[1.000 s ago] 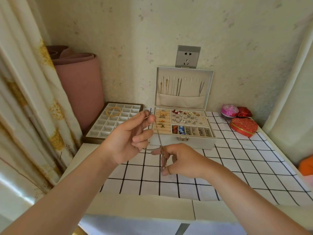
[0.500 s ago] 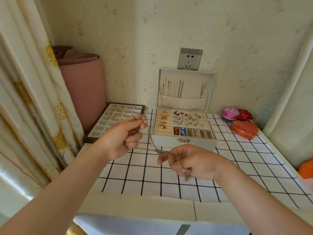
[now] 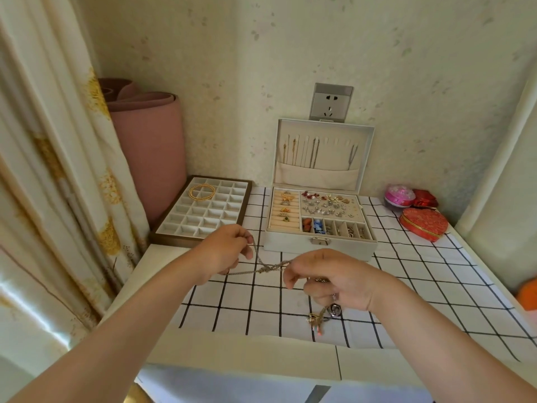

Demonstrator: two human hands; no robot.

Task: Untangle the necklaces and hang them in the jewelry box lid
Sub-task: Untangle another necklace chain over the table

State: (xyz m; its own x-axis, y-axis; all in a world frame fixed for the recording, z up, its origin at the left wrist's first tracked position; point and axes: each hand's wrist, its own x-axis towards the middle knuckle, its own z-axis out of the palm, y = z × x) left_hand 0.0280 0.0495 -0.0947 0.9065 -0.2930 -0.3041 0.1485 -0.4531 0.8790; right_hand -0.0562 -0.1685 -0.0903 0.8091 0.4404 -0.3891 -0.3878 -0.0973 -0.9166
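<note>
One curtain with gold flowers hangs far to the left of the jewelry box, and one speckled wall rises behind it. The surface under the box wears a white cloth with a black grid. One rolled pink mat stands upright left of the box, in the corner. One tray of small square compartments lies just left of the box, with a bunch of gold bangles in its far end. The box stands open, its lid upright against the wall; I count four chains hanging in it.

My two hands are in front of the box, above the cloth. My left hand pinches one end of the necklaces between thumb and fingers. My right hand has its fingers curled round the other end, and a cluster of pendants dangles below it. The strands meet in one knot between my hands; I cannot tell how many necklaces are in it.

Right of the box sit three small boxes: one red heart box, one pink round box, one red box. One socket is on the wall above the lid.
</note>
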